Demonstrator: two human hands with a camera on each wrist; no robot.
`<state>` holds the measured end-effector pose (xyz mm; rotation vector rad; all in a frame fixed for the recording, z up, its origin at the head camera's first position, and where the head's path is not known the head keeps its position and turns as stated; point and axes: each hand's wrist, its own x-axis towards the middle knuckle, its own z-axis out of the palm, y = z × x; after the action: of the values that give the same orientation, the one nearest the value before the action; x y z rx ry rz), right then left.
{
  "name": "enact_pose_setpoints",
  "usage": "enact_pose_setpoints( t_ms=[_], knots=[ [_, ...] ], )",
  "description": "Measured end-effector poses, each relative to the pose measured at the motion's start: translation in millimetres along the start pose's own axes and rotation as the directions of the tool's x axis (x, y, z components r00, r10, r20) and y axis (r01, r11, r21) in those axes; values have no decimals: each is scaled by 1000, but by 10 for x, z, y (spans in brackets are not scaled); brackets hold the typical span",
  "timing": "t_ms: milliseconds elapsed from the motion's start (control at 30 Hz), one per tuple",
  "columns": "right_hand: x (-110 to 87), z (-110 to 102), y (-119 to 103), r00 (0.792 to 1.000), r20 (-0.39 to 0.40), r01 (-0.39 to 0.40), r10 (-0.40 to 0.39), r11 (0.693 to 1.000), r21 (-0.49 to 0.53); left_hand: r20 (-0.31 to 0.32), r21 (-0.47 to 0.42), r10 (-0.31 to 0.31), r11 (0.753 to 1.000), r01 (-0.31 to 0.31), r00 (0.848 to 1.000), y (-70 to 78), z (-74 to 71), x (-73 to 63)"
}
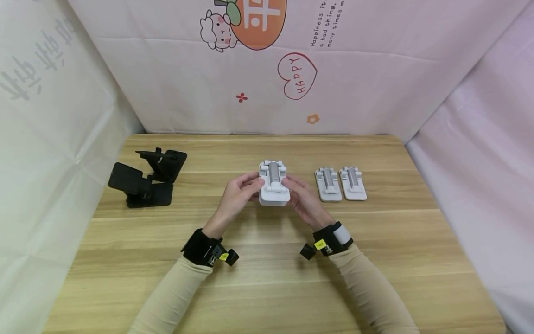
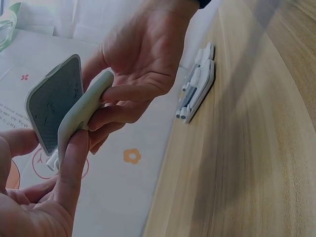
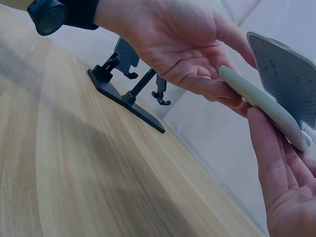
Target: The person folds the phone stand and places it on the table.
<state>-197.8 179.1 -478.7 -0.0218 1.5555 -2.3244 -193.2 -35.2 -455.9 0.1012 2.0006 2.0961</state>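
Observation:
A white folding phone stand is held up over the table between both hands. My left hand grips its left side, thumb on top and fingers beneath. From the other side my right hand grips it the same way. In the left wrist view, the stand's padded panel is tilted a little away from its rounded base, and the right hand has its fingers on the base. The left hand shows across the stand in the right wrist view.
Two more white phone stands lie folded side by side on the wooden table, right of the hands. At the left, black phone stands stand unfolded close together. A printed cloth hangs behind the table.

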Motion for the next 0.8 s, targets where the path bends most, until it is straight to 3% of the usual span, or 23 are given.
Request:
enact_pose_setpoints(
  t_ms=[267,800],
  knots=[
    [-19,2,-18,1000,-17,-18,18,1000,-2,6,4,-5,1000,5,1000,0,7,10],
    [-6,-49,29,1000,21,-17,18,998,-58,21,30,13,999,-14,1000,-29,-5,4]
  ],
)
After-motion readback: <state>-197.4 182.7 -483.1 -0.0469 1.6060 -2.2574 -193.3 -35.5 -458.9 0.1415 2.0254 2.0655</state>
